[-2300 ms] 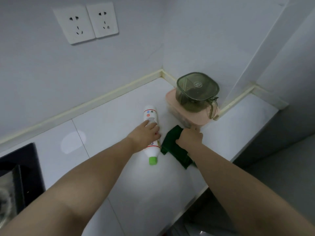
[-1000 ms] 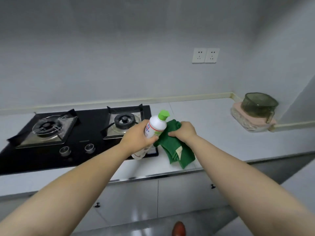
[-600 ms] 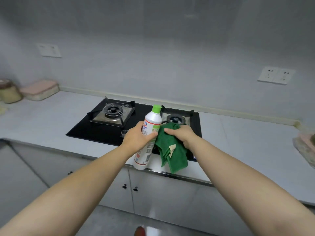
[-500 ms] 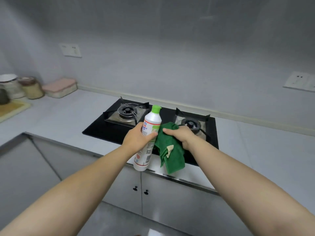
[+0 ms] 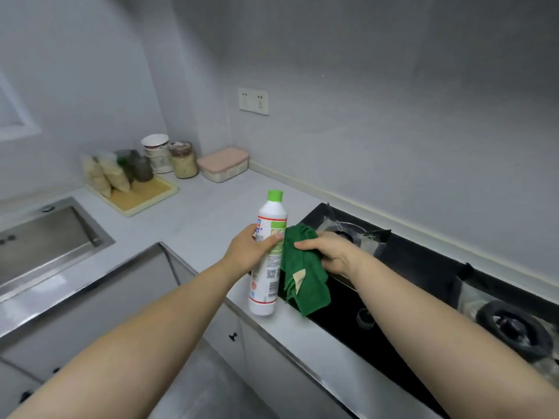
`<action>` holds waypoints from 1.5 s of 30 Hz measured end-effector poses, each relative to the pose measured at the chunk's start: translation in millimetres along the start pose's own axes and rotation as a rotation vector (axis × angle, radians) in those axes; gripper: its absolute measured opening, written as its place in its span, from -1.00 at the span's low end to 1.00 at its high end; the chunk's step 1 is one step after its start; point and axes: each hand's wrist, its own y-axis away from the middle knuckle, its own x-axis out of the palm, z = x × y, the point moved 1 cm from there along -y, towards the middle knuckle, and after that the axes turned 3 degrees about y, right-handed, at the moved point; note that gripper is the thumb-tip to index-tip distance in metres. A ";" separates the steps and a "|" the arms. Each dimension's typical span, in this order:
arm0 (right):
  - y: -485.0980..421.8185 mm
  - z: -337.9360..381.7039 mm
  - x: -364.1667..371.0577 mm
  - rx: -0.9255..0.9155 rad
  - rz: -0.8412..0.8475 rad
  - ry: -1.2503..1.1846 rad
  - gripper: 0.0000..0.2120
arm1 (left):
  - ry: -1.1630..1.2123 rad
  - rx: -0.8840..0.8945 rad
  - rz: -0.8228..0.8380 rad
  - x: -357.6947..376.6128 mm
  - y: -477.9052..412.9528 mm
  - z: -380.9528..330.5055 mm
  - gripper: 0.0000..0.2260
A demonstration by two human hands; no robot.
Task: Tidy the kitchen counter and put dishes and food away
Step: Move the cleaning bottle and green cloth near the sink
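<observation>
My left hand (image 5: 249, 252) grips a white bottle (image 5: 267, 276) with a green cap, held upright in the air above the counter's front edge. My right hand (image 5: 328, 252) holds a green cloth (image 5: 304, 281) right beside the bottle; the cloth hangs down with a pale tag showing. Both hands are over the left end of the black gas stove (image 5: 402, 285).
A steel sink (image 5: 45, 237) lies at the left. In the far corner a tray (image 5: 142, 196) bears bags and a dark jar, with a white tub (image 5: 155, 152), a glass jar (image 5: 183, 160) and a pink-lidded box (image 5: 223, 163) beside it. White counter (image 5: 199, 213) stretches between.
My hands lifted the bottle and cloth from the right corner of the counter. The view has swung left past the stove, bringing the sink and the far corner jars into sight.
</observation>
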 end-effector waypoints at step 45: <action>-444.8 88.1 359.5 0.084 -0.411 -0.182 -0.77 | 0.232 -0.255 -0.157 -427.5 -310.5 216.1 -0.63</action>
